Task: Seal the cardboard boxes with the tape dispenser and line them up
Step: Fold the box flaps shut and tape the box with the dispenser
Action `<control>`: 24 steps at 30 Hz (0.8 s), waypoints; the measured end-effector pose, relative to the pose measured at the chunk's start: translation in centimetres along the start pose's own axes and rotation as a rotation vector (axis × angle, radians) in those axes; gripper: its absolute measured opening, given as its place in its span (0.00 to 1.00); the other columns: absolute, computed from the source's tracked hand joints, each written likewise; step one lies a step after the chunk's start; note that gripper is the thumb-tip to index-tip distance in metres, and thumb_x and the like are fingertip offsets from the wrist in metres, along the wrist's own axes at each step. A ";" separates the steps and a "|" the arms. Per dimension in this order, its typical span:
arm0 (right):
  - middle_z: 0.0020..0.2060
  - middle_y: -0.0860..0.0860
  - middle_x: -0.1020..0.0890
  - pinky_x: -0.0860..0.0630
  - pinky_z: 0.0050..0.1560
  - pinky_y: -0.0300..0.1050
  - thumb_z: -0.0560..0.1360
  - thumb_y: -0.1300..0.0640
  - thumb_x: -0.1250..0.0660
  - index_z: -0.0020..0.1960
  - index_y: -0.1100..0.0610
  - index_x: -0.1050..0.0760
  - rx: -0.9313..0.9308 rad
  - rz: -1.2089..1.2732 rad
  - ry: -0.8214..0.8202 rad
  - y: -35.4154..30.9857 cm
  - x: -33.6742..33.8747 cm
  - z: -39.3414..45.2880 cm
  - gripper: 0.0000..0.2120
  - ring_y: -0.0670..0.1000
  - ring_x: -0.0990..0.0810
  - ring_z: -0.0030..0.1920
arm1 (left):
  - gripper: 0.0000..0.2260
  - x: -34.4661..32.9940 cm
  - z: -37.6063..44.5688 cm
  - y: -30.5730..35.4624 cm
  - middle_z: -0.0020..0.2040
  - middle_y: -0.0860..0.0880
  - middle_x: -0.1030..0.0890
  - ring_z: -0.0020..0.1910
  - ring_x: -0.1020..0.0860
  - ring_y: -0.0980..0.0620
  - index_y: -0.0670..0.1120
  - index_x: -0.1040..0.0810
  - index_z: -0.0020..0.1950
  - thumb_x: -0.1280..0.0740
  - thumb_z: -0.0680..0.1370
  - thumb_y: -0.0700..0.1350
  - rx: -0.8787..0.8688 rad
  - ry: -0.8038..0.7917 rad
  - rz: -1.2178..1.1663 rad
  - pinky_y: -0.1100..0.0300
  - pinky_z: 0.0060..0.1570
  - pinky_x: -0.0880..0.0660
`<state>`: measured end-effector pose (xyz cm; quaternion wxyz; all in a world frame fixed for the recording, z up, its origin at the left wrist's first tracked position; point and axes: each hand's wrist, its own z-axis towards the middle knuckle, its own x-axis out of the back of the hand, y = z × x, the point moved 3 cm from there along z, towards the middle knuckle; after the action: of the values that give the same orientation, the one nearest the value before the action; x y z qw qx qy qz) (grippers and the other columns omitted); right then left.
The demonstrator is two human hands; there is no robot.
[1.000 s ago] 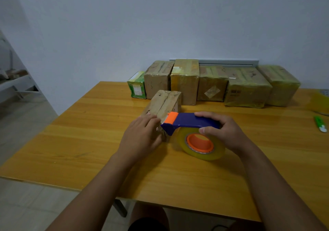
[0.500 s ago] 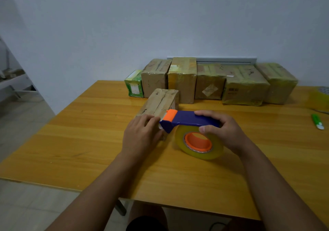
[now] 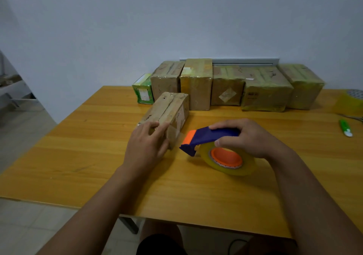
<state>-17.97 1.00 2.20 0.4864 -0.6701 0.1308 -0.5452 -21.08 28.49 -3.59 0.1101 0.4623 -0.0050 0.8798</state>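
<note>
A small brown cardboard box [image 3: 170, 108] lies on the wooden table [image 3: 78, 156], its long side running away from me. My left hand [image 3: 146, 146] rests on its near end with fingers laid over the top edge. My right hand [image 3: 249, 136] grips the blue and orange tape dispenser [image 3: 204, 137], whose roll of clear yellowish tape [image 3: 229, 161] hangs below the handle. The dispenser's front end is just right of the box's near corner, a small gap between them.
A row of several taped boxes [image 3: 227, 86] stands along the back wall, with a small green box [image 3: 143, 91] at its left end. At the far right lie a spare tape roll [image 3: 351, 102] and a green and white utility knife [image 3: 345, 128].
The dispenser has come off the box's near end and shifted right and down toward the table. My left hand stays on the box end.
</note>
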 end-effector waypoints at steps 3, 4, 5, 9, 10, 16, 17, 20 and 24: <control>0.49 0.40 0.20 0.26 0.46 0.41 0.69 0.48 0.26 0.56 0.40 0.19 -0.029 -0.114 -0.044 -1.6 -1.1 2.3 0.15 0.43 0.22 0.48 | 0.23 0.8 0.4 0.1 0.60 0.48 0.25 0.60 0.29 0.50 0.52 0.26 0.69 0.44 0.76 0.55 0.059 -0.044 -0.125 0.53 0.57 0.31; 0.49 0.40 0.20 0.25 0.48 0.42 0.69 0.47 0.26 0.55 0.40 0.19 -0.039 -0.120 -0.055 -1.9 -1.5 2.9 0.15 0.44 0.22 0.48 | 0.23 0.9 0.6 0.2 0.58 0.49 0.24 0.58 0.29 0.51 0.53 0.25 0.67 0.46 0.76 0.56 0.095 -0.045 -0.171 0.54 0.56 0.32; 0.49 0.40 0.20 0.25 0.48 0.43 0.68 0.47 0.26 0.54 0.40 0.18 -0.048 -0.119 -0.058 -2.1 -1.8 3.4 0.14 0.44 0.23 0.48 | 0.23 0.9 0.8 0.3 0.56 0.50 0.24 0.57 0.29 0.52 0.53 0.23 0.66 0.47 0.77 0.57 0.126 -0.037 -0.197 0.55 0.54 0.32; 0.47 0.39 0.21 0.27 0.45 0.41 0.68 0.43 0.27 0.54 0.42 0.18 -0.070 -0.193 -0.032 -3.1 -2.9 4.9 0.15 0.44 0.24 0.49 | 0.21 0.8 1.4 0.6 0.47 0.53 0.27 0.48 0.29 0.54 0.54 0.20 0.59 0.41 0.76 0.64 0.192 0.019 -0.153 0.58 0.46 0.34; 0.47 0.39 0.22 0.27 0.45 0.41 0.68 0.43 0.27 0.54 0.42 0.18 -0.077 -0.214 -0.030 -3.4 -3.1 5.1 0.15 0.44 0.24 0.50 | 0.19 0.8 1.6 0.7 0.46 0.54 0.28 0.47 0.29 0.53 0.54 0.19 0.58 0.38 0.75 0.63 0.201 0.018 -0.132 0.58 0.45 0.34; 0.48 0.41 0.20 0.25 0.49 0.44 0.68 0.45 0.26 0.54 0.43 0.18 -0.124 -0.119 0.095 -2.2 -2.5 4.1 0.15 0.45 0.23 0.50 | 0.17 0.3 1.5 1.2 0.52 0.49 0.27 0.53 0.29 0.49 0.52 0.23 0.60 0.31 0.74 0.58 0.194 -0.023 -0.036 0.57 0.50 0.34; 0.49 0.43 0.19 0.25 0.49 0.44 0.68 0.45 0.26 0.54 0.43 0.18 -0.137 -0.060 0.146 -1.5 -2.1 3.6 0.15 0.46 0.22 0.50 | 0.18 0.2 1.3 1.2 0.54 0.49 0.27 0.56 0.29 0.49 0.53 0.24 0.61 0.32 0.74 0.59 0.197 -0.027 -0.033 0.55 0.54 0.33; 0.51 0.44 0.18 0.24 0.49 0.44 0.68 0.47 0.25 0.55 0.44 0.18 -0.138 0.137 0.287 0.2 -1.4 1.8 0.15 0.47 0.21 0.52 | 0.19 -0.3 1.1 1.1 0.57 0.50 0.27 0.62 0.31 0.48 0.56 0.26 0.61 0.36 0.75 0.64 0.227 -0.017 -0.034 0.44 0.70 0.42; 0.53 0.46 0.18 0.23 0.49 0.43 0.70 0.51 0.25 0.58 0.46 0.19 -0.099 0.271 0.437 1.4 -1.6 0.5 0.17 0.48 0.20 0.53 | 0.20 -0.8 1.4 1.5 0.57 0.50 0.27 0.63 0.32 0.47 0.56 0.26 0.58 0.38 0.74 0.67 0.318 0.005 -0.059 0.37 0.69 0.44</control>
<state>-17.68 1.72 0.15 0.4818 -0.5359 0.3478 -0.5997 -19.80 26.74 -3.30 0.0613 0.4718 0.1479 0.8671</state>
